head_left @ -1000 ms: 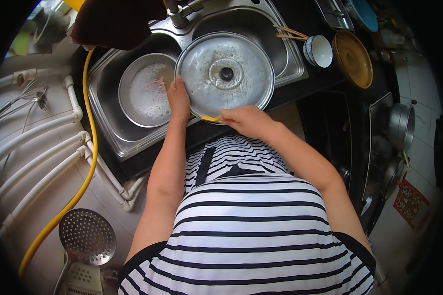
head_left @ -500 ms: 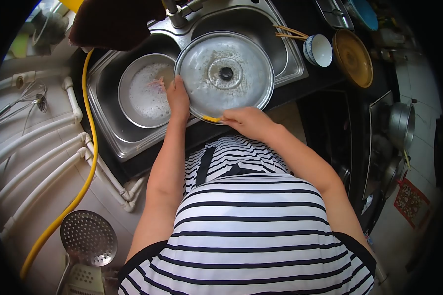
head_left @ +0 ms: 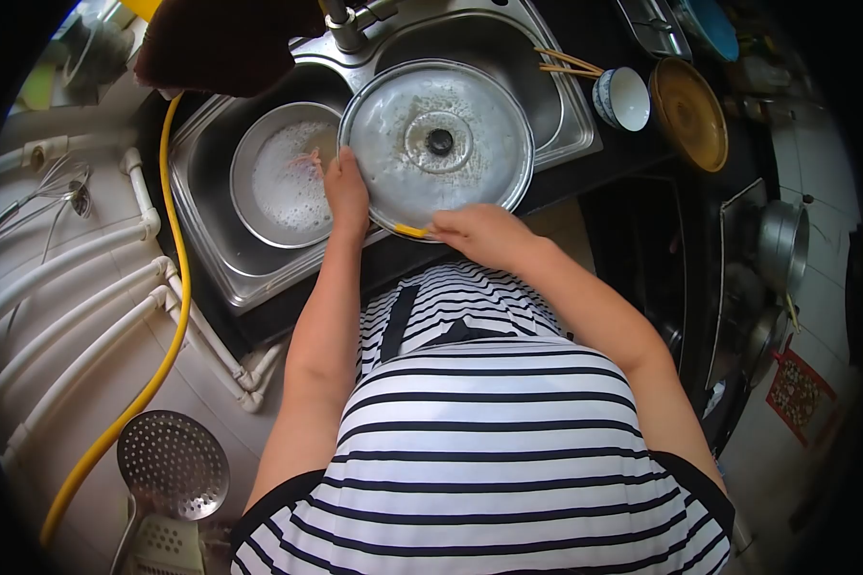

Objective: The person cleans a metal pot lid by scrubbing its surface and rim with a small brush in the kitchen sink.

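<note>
My left hand (head_left: pixel 347 192) is closed on the left rim of a round metal pot lid (head_left: pixel 489 125), thumb on top. The lid has a black knob (head_left: pixel 439 142) and brownish stains around it. It is held tilted over the sink's front edge. At the lid's near rim, my right hand (head_left: pixel 479 235) pinches what looks like a yellow sponge (head_left: pixel 412 231); only a thin strip shows. To the left of my left hand, a metal basin (head_left: pixel 244 196) of sudsy water sits in the left sink bowl, with something pinkish (head_left: pixel 307 161) in the suds.
The steel double sink (head_left: pixel 230 273) has a faucet (head_left: pixel 345 34) at the back. On the right counter are chopsticks (head_left: pixel 571 65), stacked bowls (head_left: pixel 627 99) and a brown round lid or dish (head_left: pixel 688 115). A yellow hose (head_left: pixel 177 316) runs down the left; a skimmer (head_left: pixel 173 465) hangs below.
Almost nothing differs. My right hand has shifted very slightly up along the lid's near rim; the left hand and lid stay in place.
</note>
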### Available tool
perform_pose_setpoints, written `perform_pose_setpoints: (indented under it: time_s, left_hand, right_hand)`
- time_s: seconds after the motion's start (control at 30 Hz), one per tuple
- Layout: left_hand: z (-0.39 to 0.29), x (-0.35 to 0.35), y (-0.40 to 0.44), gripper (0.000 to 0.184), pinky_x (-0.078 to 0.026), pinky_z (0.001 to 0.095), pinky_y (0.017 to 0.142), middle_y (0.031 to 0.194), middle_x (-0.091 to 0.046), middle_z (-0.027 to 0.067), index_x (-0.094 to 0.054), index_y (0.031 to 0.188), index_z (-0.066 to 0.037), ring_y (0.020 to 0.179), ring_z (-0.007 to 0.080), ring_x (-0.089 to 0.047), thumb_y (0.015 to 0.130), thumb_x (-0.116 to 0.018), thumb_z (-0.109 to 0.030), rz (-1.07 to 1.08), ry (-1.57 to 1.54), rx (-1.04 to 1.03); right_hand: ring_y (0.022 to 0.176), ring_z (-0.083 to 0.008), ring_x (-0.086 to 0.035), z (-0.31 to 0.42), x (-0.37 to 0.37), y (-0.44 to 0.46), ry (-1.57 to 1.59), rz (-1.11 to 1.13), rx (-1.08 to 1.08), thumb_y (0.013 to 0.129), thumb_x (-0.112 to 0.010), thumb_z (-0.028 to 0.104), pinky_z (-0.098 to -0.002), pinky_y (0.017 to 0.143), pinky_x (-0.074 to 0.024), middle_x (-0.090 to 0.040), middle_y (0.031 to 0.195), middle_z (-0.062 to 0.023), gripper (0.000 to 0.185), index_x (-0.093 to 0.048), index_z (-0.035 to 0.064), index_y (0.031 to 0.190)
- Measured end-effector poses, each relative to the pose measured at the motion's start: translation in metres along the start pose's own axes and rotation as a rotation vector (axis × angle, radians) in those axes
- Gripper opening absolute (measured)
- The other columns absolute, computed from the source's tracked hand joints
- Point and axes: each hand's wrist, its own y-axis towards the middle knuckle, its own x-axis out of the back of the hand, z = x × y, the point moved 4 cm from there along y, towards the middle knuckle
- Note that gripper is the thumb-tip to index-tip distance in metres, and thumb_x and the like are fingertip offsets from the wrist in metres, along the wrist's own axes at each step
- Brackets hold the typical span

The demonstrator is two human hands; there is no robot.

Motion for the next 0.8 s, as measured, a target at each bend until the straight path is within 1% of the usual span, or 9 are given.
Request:
perform_pose_setpoints:
  time_s: [0.07,0.23,0.3,0.37,0.5,0.57,0.7,0.77,0.8]
  left_hand:
    - [0.007,0.001,0.003,0.046,-0.045,0.0322,0.073,0.081,-0.062,0.0076,-0.063,0.093,0.006,0.077,0.0143,-0.054,0.104,-0.045,-0.035,0.020,0.039,0.027]
    - [0.007,0.000,0.004,0.045,-0.045,0.0321,0.072,0.081,-0.062,0.0084,-0.063,0.093,0.005,0.077,0.0143,-0.054,0.103,-0.046,-0.035,0.021,0.014,0.022]
    - [0.010,0.001,0.006,0.045,-0.045,0.0319,0.072,0.082,-0.062,0.0088,-0.063,0.093,0.005,0.078,0.0143,-0.055,0.103,-0.046,-0.035,0.018,0.033,0.023]
    - [0.011,0.001,0.008,0.045,-0.045,0.0325,0.073,0.082,-0.063,0.0092,-0.063,0.093,0.005,0.078,0.0152,-0.055,0.103,-0.046,-0.036,0.042,0.055,0.008]
    - [0.009,0.001,0.008,0.046,-0.045,0.0331,0.074,0.081,-0.063,0.0092,-0.063,0.094,0.006,0.079,0.0160,-0.056,0.103,-0.046,-0.036,0.002,0.059,-0.015]
    - [0.019,0.002,0.012,0.046,-0.044,0.0307,0.076,0.086,-0.064,0.0057,-0.066,0.101,0.005,0.081,0.0123,-0.053,0.104,-0.044,-0.034,0.021,0.062,0.014]
    - [0.017,0.001,0.011,0.046,-0.044,0.0308,0.076,0.087,-0.064,0.0055,-0.066,0.102,0.006,0.081,0.0119,-0.053,0.104,-0.043,-0.034,0.040,0.042,0.040]
    - [0.008,-0.001,0.007,0.047,-0.045,0.0343,0.074,0.082,-0.063,0.0111,-0.063,0.093,0.006,0.077,0.0176,-0.056,0.103,-0.045,-0.036,0.017,-0.002,0.006]
    - [0.006,-0.002,0.005,0.047,-0.045,0.0343,0.074,0.082,-0.063,0.0111,-0.063,0.093,0.006,0.077,0.0176,-0.056,0.103,-0.045,-0.036,0.018,0.001,0.007]
  right_hand:
    - [0.078,-0.0350,-0.065,-0.005,0.018,-0.015,-0.096,0.153,-0.107,0.094,-0.057,0.031,-0.0461,0.068,-0.0487,-0.068,0.084,-0.0127,0.017,-0.060,0.0136,0.096]
    - [0.077,-0.0352,-0.065,-0.009,0.010,-0.011,-0.099,0.132,-0.078,0.094,-0.057,0.032,-0.0457,0.067,-0.0490,-0.068,0.082,-0.0127,0.017,-0.061,0.0153,0.098]
    - [0.077,-0.0365,-0.065,-0.006,-0.017,0.006,0.006,-0.052,0.013,0.094,-0.057,0.031,-0.0461,0.066,-0.0487,-0.067,0.081,-0.0141,0.017,-0.060,0.0146,0.098]
    - [0.076,-0.0377,-0.064,0.001,-0.021,0.013,0.027,-0.072,-0.001,0.094,-0.057,0.031,-0.0467,0.066,-0.0483,-0.066,0.081,-0.0155,0.017,-0.060,0.0141,0.098]
    - [0.078,-0.0370,-0.064,-0.002,0.008,-0.002,0.004,0.029,0.011,0.094,-0.057,0.030,-0.0461,0.067,-0.0485,-0.067,0.083,-0.0140,0.016,-0.059,0.0144,0.098]
    - [0.080,-0.0357,-0.065,-0.002,0.032,-0.017,-0.116,0.208,-0.091,0.094,-0.058,0.030,-0.0448,0.068,-0.0492,-0.068,0.085,-0.0123,0.017,-0.060,0.0143,0.098]
    - [0.080,-0.0349,-0.066,-0.022,0.028,-0.020,-0.060,0.200,-0.143,0.094,-0.059,0.031,-0.0441,0.069,-0.0497,-0.069,0.086,-0.0113,0.018,-0.060,0.0139,0.098]
    - [0.078,-0.0359,-0.065,-0.015,0.009,-0.005,0.066,0.064,-0.011,0.094,-0.059,0.031,-0.0446,0.069,-0.0497,-0.068,0.085,-0.0124,0.018,-0.061,0.0132,0.097]
    - [0.077,-0.0369,-0.064,-0.007,-0.003,0.004,0.038,0.028,-0.038,0.094,-0.058,0.030,-0.0453,0.068,-0.0494,-0.067,0.083,-0.0134,0.018,-0.061,0.0127,0.096]
